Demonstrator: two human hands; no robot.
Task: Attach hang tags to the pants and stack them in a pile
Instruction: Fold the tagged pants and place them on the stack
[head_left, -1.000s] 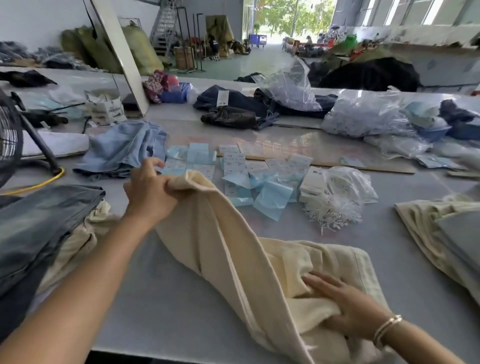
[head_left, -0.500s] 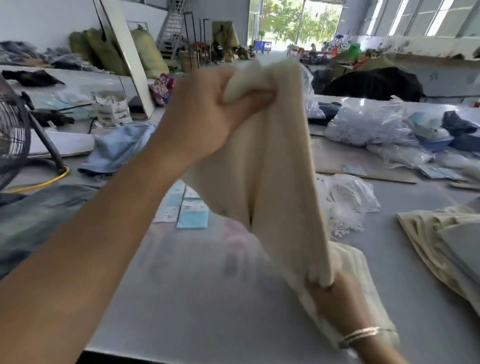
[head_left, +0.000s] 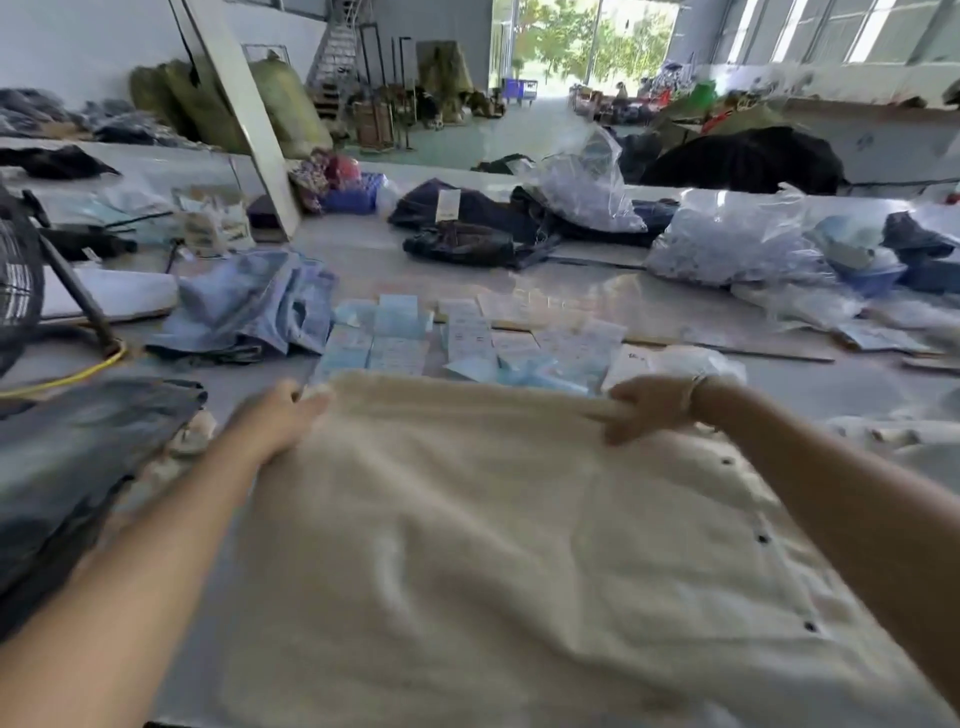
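Observation:
Cream pants (head_left: 467, 530) are stretched wide in front of me over the grey table (head_left: 363, 254), blurred by motion. My left hand (head_left: 280, 415) grips their far left corner. My right hand (head_left: 649, 405), with a bracelet at the wrist, pinches the far right edge. Dark buttons run down the cloth's right side. Just beyond the far edge lie blue and white hang tags (head_left: 457, 338) in rows. A clear bag of white strings (head_left: 691, 361) sits right of them.
Dark denim pants (head_left: 78, 467) are piled at the left, light blue jeans (head_left: 249, 312) beyond them. A fan (head_left: 21, 291) with a yellow cable stands far left. Clear plastic bags (head_left: 737, 244) and dark garments (head_left: 467, 228) lie at the back. Pale garments (head_left: 904, 441) lie at right.
My left hand came down from its raised position with the cloth. My right hand moved up to the far edge, and the pants now span wide between both hands.

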